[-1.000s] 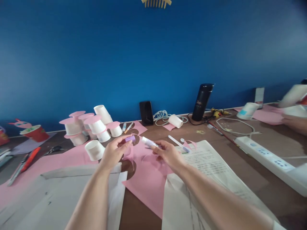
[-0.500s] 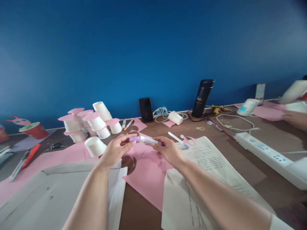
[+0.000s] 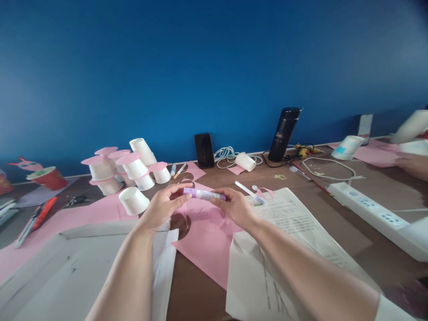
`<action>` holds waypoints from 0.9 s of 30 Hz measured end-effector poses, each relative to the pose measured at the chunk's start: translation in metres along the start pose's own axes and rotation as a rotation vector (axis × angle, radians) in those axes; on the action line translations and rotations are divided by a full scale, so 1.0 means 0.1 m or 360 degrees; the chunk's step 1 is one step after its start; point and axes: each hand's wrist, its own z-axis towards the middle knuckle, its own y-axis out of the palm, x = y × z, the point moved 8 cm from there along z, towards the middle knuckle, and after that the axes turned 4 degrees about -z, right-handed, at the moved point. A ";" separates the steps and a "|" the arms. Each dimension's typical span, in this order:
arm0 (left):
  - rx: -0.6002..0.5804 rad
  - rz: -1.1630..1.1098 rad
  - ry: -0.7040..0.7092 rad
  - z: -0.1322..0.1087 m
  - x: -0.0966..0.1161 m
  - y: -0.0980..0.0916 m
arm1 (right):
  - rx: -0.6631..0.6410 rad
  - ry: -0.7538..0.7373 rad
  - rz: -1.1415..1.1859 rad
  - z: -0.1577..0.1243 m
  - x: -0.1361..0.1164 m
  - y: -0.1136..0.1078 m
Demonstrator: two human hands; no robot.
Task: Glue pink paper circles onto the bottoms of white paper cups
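Note:
Between my two hands is a purple and white glue stick (image 3: 203,194), held level above the pink paper (image 3: 204,238). My left hand (image 3: 165,204) pinches the purple cap at its left end. At the other end, my right hand (image 3: 236,207) grips the tube with thumb and fingers. Cap and tube are joined in one line. A white paper cup (image 3: 133,200) lies tipped to the left of my left hand. Just past my right hand, a white pen with a purple end (image 3: 248,191) lies beside printed sheets (image 3: 290,211).
Cups with pink discs (image 3: 129,158) stand stacked at the left back. A phone (image 3: 203,150), coiled cable (image 3: 225,156) and black flask (image 3: 284,133) line the blue wall. Utility knives (image 3: 36,218) lie left. A power strip (image 3: 377,218) and another person's hand (image 3: 414,165) are right.
The cap in my left hand and the glue stick in my right hand were apart; they have come together and the gap has closed. The camera view has shifted slightly.

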 end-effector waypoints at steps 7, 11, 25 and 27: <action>0.0021 0.0034 0.0003 0.00 0.02 0.01 | -0.0006 -0.0074 -0.0088 0.01 -0.05 -0.02; -0.0039 0.0082 0.0008 0.00 0.01 0.03 | -0.0031 -0.0164 -0.0176 0.02 -0.09 -0.04; -0.0084 0.0120 0.0035 0.00 0.06 0.14 | -0.0087 -0.0368 -0.0461 0.01 -0.17 -0.06; -0.0084 0.0090 0.0044 0.00 0.05 0.18 | -0.0100 -0.0378 -0.0549 0.01 -0.17 -0.04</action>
